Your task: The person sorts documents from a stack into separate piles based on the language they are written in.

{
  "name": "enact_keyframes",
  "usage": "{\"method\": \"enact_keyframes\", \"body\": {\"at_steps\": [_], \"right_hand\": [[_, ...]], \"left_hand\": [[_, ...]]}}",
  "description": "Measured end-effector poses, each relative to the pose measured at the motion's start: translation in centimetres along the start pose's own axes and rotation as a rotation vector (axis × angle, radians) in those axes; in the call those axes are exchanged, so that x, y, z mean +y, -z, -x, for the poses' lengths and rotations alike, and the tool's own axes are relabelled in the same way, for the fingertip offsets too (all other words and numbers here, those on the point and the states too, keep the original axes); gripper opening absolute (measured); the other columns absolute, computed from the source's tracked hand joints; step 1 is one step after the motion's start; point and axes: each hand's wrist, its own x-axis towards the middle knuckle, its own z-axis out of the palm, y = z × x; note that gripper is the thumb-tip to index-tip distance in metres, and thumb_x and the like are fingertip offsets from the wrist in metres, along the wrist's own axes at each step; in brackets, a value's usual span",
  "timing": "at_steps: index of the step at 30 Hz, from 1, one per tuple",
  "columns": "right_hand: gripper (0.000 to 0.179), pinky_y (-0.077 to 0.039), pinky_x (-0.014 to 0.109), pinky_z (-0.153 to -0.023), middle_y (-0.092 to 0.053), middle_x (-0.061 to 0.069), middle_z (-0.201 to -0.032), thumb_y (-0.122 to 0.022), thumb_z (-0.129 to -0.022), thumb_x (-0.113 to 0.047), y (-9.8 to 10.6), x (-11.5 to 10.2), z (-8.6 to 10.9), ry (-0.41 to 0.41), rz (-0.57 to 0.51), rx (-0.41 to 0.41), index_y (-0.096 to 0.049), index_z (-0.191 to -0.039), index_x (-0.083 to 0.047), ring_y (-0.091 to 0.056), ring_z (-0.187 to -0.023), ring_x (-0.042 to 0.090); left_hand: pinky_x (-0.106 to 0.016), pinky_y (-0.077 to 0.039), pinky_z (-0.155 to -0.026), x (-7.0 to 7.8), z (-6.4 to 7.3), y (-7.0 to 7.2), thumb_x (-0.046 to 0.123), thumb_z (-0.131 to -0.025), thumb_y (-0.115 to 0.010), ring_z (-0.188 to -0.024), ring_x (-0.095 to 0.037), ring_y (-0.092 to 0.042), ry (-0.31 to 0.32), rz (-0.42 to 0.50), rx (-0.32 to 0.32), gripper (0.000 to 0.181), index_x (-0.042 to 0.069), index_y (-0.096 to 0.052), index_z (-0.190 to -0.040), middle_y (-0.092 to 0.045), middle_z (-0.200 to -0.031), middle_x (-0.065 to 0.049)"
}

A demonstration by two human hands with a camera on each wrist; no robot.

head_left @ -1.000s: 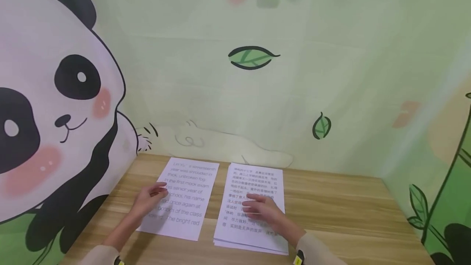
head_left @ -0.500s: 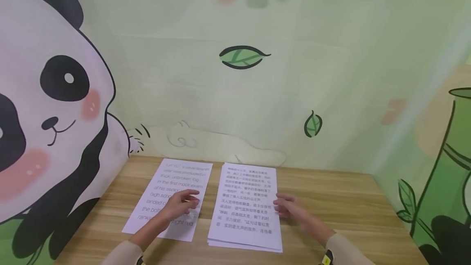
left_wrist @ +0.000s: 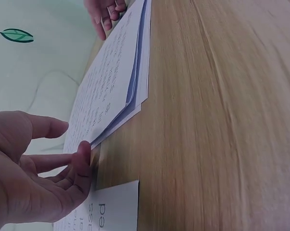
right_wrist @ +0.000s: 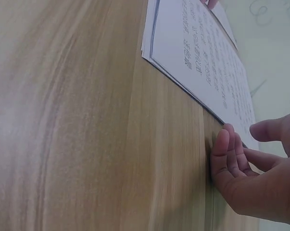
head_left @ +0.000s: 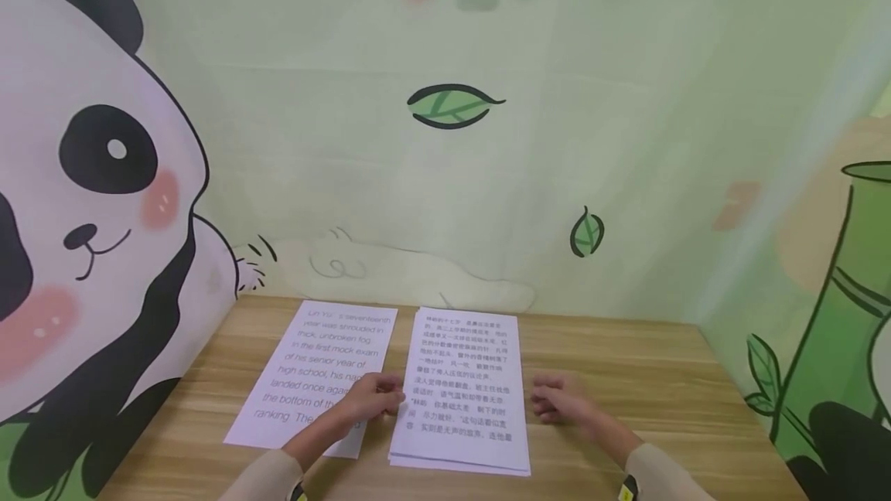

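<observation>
A stack of white sheets printed with Chinese text (head_left: 462, 400) lies on the wooden table, its lower sheets slightly out of line at the near edge. My left hand (head_left: 372, 399) is at the stack's left edge, fingers loosely bent and thumb apart; in the left wrist view its fingertips (left_wrist: 84, 150) are right at the paper's edge. Across the stack, my right hand (head_left: 560, 399) rests low over the table beside the right edge. From the right wrist, its relaxed fingers (right_wrist: 221, 144) show close to that edge, thumb raised. Neither hand grips anything.
A sheet with large English print (head_left: 313, 362) lies left of the stack, partly covered by my left forearm. The wooden table (head_left: 626, 377) ends at a green cloth backdrop (head_left: 515, 176) with a panda drawing (head_left: 132, 145) at left and painted bamboo at right.
My left hand has moved right from over the English sheet to the stack's left edge. The right hand has moved from above the stack to beside its right edge.
</observation>
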Motion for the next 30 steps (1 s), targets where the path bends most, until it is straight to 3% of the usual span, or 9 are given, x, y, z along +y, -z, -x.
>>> {"method": "enact_keyframes", "body": {"at_steps": [7,13,20,30], "right_hand": [[0.052,-0.059,0.028,-0.07,-0.069,0.012,-0.093,-0.056,-0.1,-0.01,-0.63,-0.29,-0.35,-0.011,0.047,-0.058,-0.044,-0.144,0.015,-0.065,-0.076,0.015],[0.05,-0.058,0.027,-0.069,-0.068,0.011,-0.094,-0.056,-0.101,-0.012,-0.99,-0.31,-0.71,-0.014,0.06,-0.086,-0.047,-0.144,0.012,-0.064,-0.077,0.014],[0.049,-0.058,0.025,-0.068,-0.069,0.011,-0.095,-0.056,-0.1,-0.011,-0.56,-0.27,-0.68,0.0,0.025,-0.09,-0.047,-0.143,0.012,-0.064,-0.077,0.014],[0.046,-0.059,0.029,-0.075,-0.069,0.016,-0.106,-0.055,-0.1,-0.011,-0.24,-0.81,-0.04,0.03,0.036,-0.087,-0.052,-0.141,0.01,-0.064,-0.085,0.016]], "left_hand": [[-0.03,-0.055,-0.071,0.38,-0.1,-0.17,0.013,-0.093,-0.067,-0.081,-0.018,-0.065,0.061,-0.039,0.012,0.047,-0.007,-0.06,-0.134,-0.07,-0.108,-0.011],[-0.029,-0.054,-0.069,0.2,-0.02,-0.15,0.014,-0.092,-0.068,-0.08,-0.018,-0.065,0.052,-0.042,0.018,0.045,-0.006,-0.062,-0.132,-0.071,-0.105,-0.01],[-0.028,-0.051,-0.068,0.34,0.09,-0.28,0.015,-0.094,-0.066,-0.076,-0.017,-0.061,0.068,-0.028,-0.003,0.045,-0.007,-0.061,-0.134,-0.066,-0.086,-0.009],[-0.027,-0.046,-0.066,0.28,0.09,-0.17,0.015,-0.092,-0.067,-0.076,-0.018,-0.059,0.078,-0.021,0.027,0.041,-0.006,-0.066,-0.128,-0.07,-0.09,-0.01]]}}
